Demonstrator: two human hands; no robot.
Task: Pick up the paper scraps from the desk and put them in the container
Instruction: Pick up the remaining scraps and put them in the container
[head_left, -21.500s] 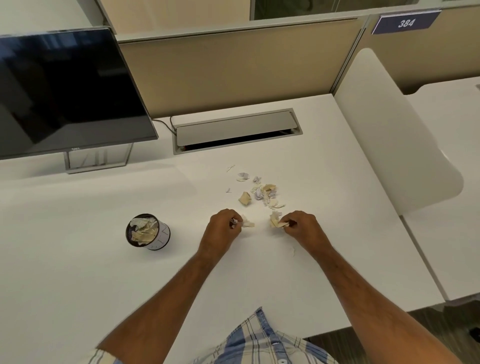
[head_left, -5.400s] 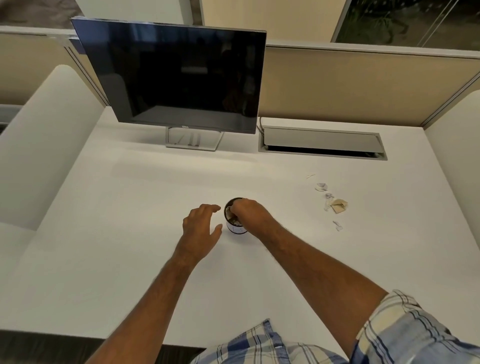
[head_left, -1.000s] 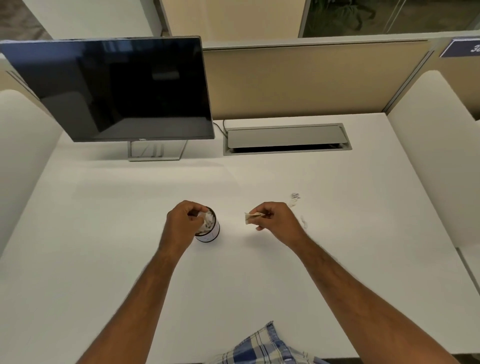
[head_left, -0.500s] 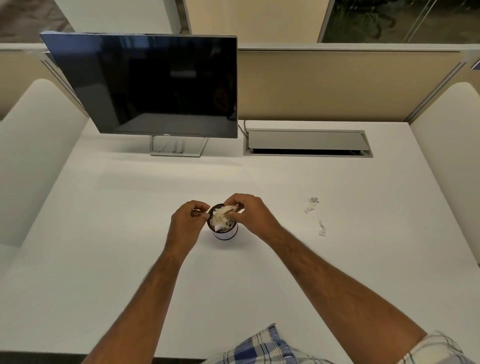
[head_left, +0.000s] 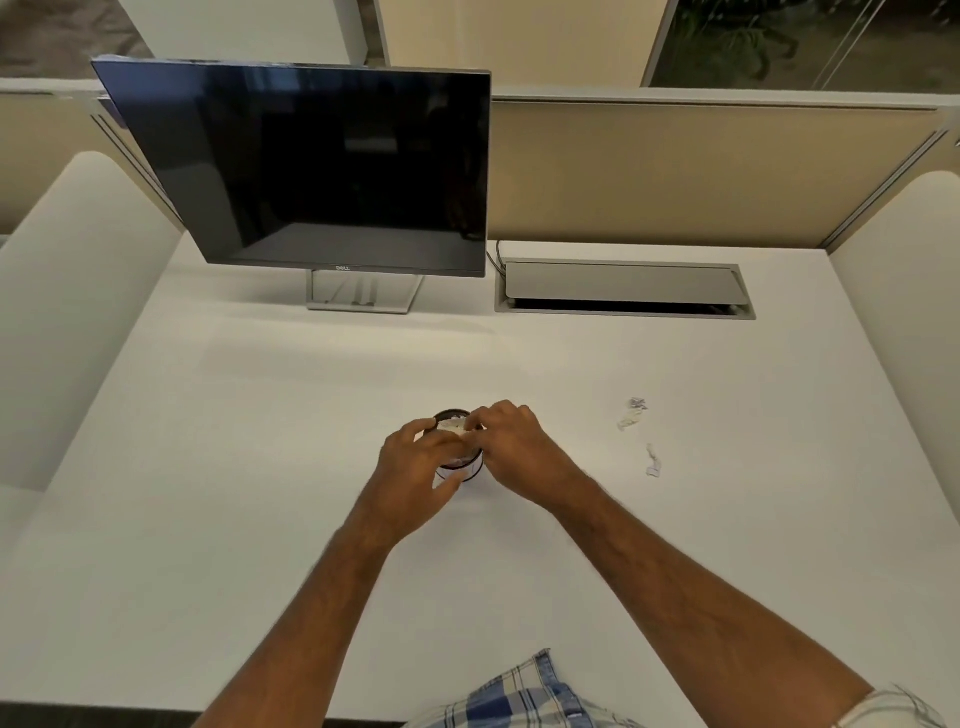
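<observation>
A plain white desk surface (head_left: 260, 467) is seen, with pale paper scraps (head_left: 631, 415) at three o'clock of the dark-rimmed container (head_left: 451, 415). A blue-and-white plaid shirt (head_left: 519, 696) is shown.

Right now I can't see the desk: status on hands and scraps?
Both hands, left hand and right hand, over small round container. Two white paper scraps remain on desk, right. Nothing blocking.

Two hands – left hand (head_left: 415, 457), right hand (head_left: 511, 441) – one container (head_left: 451, 415), two loose paper scraps (head_left: 631, 414) (head_left: 652, 460), one monitor (head_left: 311, 166).
</observation>
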